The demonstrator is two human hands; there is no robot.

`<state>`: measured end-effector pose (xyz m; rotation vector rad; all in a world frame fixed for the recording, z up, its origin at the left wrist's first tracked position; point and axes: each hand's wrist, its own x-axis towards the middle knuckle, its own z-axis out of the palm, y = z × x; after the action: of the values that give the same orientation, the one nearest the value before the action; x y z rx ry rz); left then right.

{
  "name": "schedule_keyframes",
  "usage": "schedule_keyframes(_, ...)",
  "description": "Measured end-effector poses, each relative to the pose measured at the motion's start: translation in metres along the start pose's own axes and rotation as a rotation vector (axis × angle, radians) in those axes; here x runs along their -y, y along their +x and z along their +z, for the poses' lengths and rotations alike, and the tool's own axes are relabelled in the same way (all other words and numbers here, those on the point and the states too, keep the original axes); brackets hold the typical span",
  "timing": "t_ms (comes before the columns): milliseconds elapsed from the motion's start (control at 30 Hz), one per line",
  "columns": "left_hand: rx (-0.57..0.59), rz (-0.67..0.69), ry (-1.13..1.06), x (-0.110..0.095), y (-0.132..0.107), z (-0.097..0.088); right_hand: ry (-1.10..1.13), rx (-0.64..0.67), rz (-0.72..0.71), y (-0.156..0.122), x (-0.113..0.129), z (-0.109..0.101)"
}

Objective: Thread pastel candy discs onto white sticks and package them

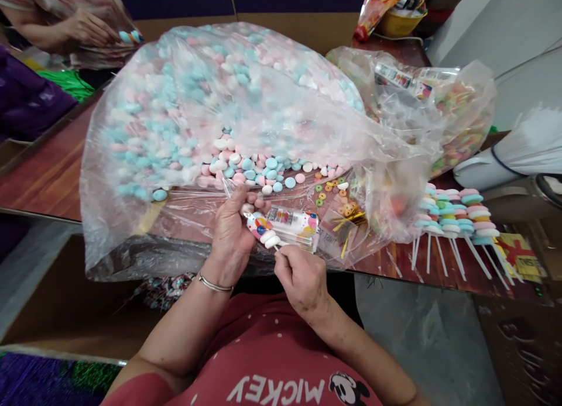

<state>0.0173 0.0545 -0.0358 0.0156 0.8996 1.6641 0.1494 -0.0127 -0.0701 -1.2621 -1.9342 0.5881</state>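
A marshmallow skewer (270,240) is partly inside a small clear bag with a colourful print (258,223); white pieces show at its lower end. My left hand (232,227), wearing a silver bangle, has its fingers curled about the bag's upper end. With closed fingers, my right hand (302,277) pinches the white stick below the candy. Just beyond lies a stack of flat printed bags (292,219). Loose pink, blue and white marshmallows (272,175) spill from a big clear sack (211,96) behind my hands.
Finished-looking skewers (456,213) lie at the table's right edge, sticks hanging over. Gold twist ties (351,219) and small coloured rings (327,189) rest near the sack's mouth. White sticks fill a container (496,163). A cardboard box (79,295) stands below left. Another person's hand (90,28) works at upper left.
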Motion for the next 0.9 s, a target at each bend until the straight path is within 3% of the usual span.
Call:
schedule_keyframes(200,-0.013,-0.02,0.027,0.004,-0.001,-0.002,-0.305,-0.08,-0.205,0.0,-0.003,0.005)
schedule_keyframes(433,0.009,0.008,0.122,0.01,-0.007,-0.004,-0.239,-0.01,-0.133,0.003,-0.004,0.007)
schedule_keyframes(533,0.064,0.019,0.148,0.018,-0.014,-0.003,-0.027,-0.003,0.005,0.006,-0.004,0.007)
schedule_keyframes(733,0.173,-0.033,0.133,0.029,-0.025,-0.008,0.851,0.08,0.528,0.011,0.0,0.007)
schedule_keyframes(900,0.144,0.02,-0.01,0.016,-0.014,-0.006,1.18,0.114,0.689,0.014,0.006,0.006)
